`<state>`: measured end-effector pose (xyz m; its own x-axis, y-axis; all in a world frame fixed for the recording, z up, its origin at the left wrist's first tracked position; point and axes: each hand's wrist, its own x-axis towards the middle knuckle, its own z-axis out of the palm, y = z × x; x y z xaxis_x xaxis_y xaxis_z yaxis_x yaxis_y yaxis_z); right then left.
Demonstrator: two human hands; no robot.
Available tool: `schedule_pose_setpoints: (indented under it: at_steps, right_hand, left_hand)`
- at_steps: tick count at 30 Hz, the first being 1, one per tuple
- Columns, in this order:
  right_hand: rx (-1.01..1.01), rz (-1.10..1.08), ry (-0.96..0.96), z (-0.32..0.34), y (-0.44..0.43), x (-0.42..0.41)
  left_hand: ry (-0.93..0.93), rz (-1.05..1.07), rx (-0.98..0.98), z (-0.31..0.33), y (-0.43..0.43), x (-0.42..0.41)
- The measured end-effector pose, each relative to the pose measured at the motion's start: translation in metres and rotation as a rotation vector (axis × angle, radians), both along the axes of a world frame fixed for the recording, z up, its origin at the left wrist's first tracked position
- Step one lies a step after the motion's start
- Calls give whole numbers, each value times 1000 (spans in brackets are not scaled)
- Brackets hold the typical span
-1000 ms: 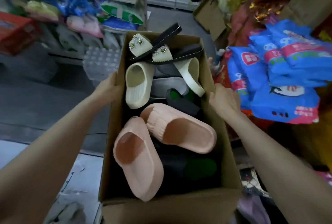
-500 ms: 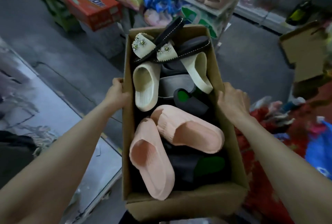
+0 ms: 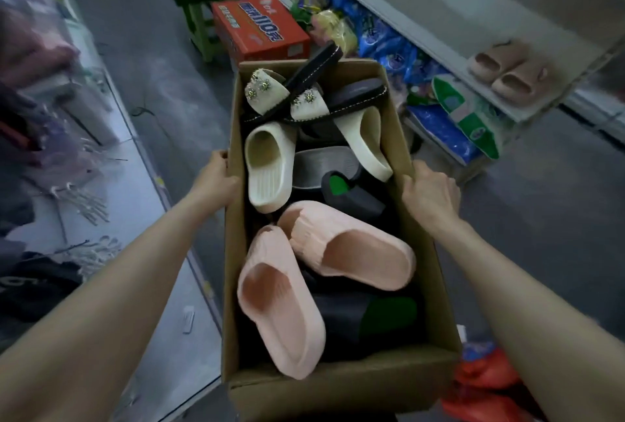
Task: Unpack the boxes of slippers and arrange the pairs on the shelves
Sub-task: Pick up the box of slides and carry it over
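1. Your left hand (image 3: 216, 181) grips the left wall of the cardboard box (image 3: 421, 252) in the middle of the frame. The thumb lies at the rim, and the other fingers are hidden behind the cardboard.
2. Your right hand (image 3: 429, 191) grips the opposite wall, its fingers curled over the right rim.
3. The box is open at the top and held between your 2 hands, above the grey floor (image 3: 162, 76).
4. 2 pink slippers (image 3: 280, 306) lie on top at the near end of the box, touching each other and angled apart.
5. 2 cream slippers (image 3: 267, 168) lie further up, 1 flat at the left wall and 1 tilted on edge at the right.
6. Black sandals (image 3: 267, 91) with beaded cream straps are at the far end, 1 poking over the rim.
7. Dark slippers with green insoles (image 3: 351, 193) sit underneath, partly covered.
8. A tan pair (image 3: 507, 73) stands side by side on the grey shelf (image 3: 439, 15) at the upper right.
9. Blue packets (image 3: 382, 39) fill the level below that shelf.
10. A red carton (image 3: 260, 29) rests on the floor just beyond the box.
11. A glass counter (image 3: 111, 184) runs along the left edge.
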<state>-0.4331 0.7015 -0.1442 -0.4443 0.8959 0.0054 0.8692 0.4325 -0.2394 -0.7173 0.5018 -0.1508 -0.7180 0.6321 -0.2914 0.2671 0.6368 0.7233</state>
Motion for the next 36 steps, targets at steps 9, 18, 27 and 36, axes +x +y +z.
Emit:
schedule_pose_setpoints:
  at_steps: [9, 18, 27, 36]
  right_hand:
    - [50, 204, 14, 7, 162, -134]
    - [68, 373, -7, 12, 250, -288]
    - [51, 364, -33, -23, 318, -494]
    - [28, 349, 55, -16, 364, -661]
  left_hand:
    - [94, 201, 25, 1, 99, -74]
    - [81, 352, 37, -15, 154, -191]
    - [66, 329, 14, -30, 219, -395]
    - [68, 295, 45, -11, 278, -564]
